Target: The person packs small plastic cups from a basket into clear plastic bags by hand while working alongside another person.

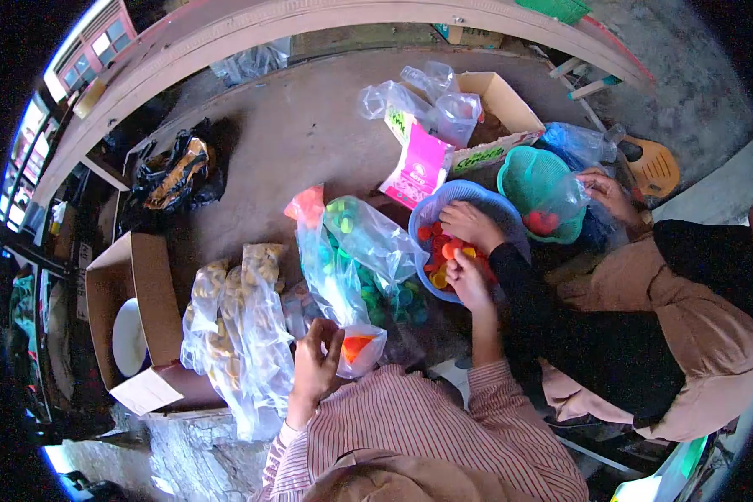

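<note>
At the lower middle, my left hand (316,361) pinches the edge of a clear plastic bag (375,350) with orange pieces inside. My right hand (468,278) is over the near side of a blue plastic basket (510,219), its fingers closed on an orange cap (452,248). Red, orange and yellow caps (437,272) lie in this basket. A co-worker's hand reaches into the same basket, just beyond mine. The co-worker's other hand holds a clear bag (560,194) with red pieces at a green basket (519,171).
Left of my hands lie bags of green caps (368,280) and bags of beige pieces (259,276). An open cardboard box (155,289) stands farther left, near a black plastic bag (201,171). Behind the baskets are a pink packet (418,171) and a carton (519,109) with clear plastic containers.
</note>
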A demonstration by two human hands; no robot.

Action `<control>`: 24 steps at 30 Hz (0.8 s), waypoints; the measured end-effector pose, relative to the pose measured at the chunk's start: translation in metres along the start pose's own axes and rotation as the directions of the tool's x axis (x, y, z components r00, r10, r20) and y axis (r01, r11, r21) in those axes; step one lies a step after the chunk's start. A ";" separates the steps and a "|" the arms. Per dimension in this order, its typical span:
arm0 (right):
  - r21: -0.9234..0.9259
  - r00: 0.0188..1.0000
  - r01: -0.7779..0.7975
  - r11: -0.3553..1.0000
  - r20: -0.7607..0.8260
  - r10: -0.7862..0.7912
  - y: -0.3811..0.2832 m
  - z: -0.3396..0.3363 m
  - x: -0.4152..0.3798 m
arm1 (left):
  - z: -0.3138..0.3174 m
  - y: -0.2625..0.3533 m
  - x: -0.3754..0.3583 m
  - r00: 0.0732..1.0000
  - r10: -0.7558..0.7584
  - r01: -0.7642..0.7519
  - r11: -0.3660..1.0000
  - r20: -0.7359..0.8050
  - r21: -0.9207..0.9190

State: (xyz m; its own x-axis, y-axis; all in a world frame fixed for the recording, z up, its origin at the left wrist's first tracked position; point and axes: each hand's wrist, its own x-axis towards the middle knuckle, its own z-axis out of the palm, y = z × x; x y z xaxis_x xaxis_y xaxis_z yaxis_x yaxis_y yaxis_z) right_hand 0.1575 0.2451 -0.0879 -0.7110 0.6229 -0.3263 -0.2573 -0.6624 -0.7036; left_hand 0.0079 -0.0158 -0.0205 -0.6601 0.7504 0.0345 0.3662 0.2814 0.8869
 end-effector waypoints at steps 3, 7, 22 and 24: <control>0.013 0.979 0.142 0.990 0.148 -0.143 -0.004 0.016 -0.026 | 0.002 -0.008 -0.005 0.998 0.054 -0.055 0.998 -0.014 -0.040; -0.712 0.728 0.623 0.325 0.375 -0.574 0.001 0.106 -0.095 | 0.000 0.001 -0.012 0.999 -0.004 0.005 1.000 -0.039 0.022; -0.793 0.941 0.248 0.557 0.334 0.057 0.085 0.092 -0.078 | -0.018 -0.021 -0.001 0.973 0.114 -0.058 0.962 0.201 -0.266; -0.681 0.900 0.179 0.710 0.405 0.162 0.076 0.110 -0.070 | -0.040 -0.019 0.006 0.950 0.189 -0.013 0.821 0.249 -0.571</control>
State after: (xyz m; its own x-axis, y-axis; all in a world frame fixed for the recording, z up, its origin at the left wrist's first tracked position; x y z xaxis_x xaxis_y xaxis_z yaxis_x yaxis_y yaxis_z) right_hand 0.1160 0.1049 -0.0491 -0.9466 0.2843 -0.1519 0.1360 -0.0748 -0.9879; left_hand -0.0291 -0.0405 -0.0184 -0.3942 0.9150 0.0854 -0.0655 -0.1207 0.9905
